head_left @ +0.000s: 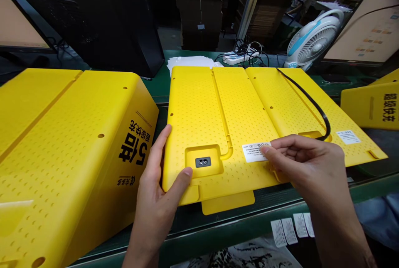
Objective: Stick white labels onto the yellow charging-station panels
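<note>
A yellow perforated plastic housing (215,122) lies back-up on the green bench in front of me, with a black power socket (203,162) in a recess near its front edge. My left hand (156,189) grips the housing's front left corner, thumb on top beside the socket. My right hand (307,164) presses a small white label (254,151) onto the yellow surface with its fingertips.
A second yellow housing (299,106) with a black cable (311,102) lies to the right, a third with black print (71,151) to the left. Spare white labels (291,228) hang on the bench's front edge. A fan (314,39) and monitors stand behind.
</note>
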`<action>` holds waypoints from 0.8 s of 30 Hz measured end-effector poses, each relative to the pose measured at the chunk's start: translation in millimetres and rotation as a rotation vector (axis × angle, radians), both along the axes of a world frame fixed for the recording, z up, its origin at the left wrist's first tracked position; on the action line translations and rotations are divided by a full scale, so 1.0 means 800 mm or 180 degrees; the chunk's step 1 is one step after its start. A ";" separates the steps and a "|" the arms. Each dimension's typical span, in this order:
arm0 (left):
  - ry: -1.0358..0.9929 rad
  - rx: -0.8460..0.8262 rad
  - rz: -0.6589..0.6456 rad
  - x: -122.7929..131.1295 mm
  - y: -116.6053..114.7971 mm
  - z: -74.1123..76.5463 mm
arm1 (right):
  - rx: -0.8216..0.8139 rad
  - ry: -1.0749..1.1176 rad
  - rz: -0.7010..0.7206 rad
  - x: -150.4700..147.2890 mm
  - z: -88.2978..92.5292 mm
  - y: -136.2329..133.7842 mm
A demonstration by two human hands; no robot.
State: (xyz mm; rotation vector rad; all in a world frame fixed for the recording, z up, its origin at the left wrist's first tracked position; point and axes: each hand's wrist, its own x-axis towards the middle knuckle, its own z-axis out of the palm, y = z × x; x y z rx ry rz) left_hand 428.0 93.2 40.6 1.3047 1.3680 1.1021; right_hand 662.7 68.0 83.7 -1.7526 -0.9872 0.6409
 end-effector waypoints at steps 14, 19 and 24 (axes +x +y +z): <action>-0.0011 -0.0016 -0.0018 0.000 0.000 0.000 | 0.0003 0.0042 0.0165 0.008 -0.005 0.004; -0.0072 -0.0020 -0.0032 0.000 0.000 -0.001 | -0.0033 0.0001 0.0186 0.006 -0.003 0.005; -0.0074 -0.0141 -0.0009 0.003 -0.001 0.008 | -0.0233 -0.0112 0.0495 0.009 0.004 0.008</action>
